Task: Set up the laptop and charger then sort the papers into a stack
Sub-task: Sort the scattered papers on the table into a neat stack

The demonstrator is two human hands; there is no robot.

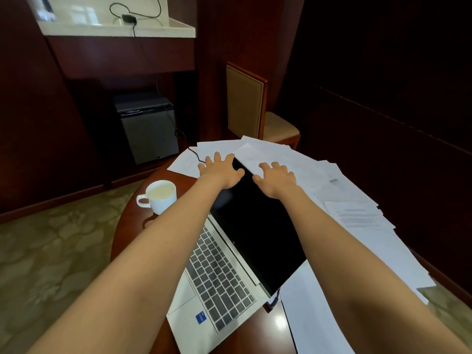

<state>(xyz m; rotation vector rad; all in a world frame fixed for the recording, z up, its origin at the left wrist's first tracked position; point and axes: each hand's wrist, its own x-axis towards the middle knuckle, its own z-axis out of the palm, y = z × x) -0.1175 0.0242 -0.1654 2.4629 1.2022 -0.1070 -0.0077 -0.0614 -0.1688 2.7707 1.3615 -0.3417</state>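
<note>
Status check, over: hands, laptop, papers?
Left hand open, spread at lid edge; right hand curled there, grip unclear. Laptop open, screen dark. Papers scattered, unstacked. Cup beside left forearm.

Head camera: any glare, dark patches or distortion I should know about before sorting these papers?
Head view: wide-angle stretch swells everything near the bottom edge; a glare spot sits on the table; the laptop screen is black; the right wall sinks into shadow; print on the papers is too soft to read; the ledge top left is washed out.
</note>
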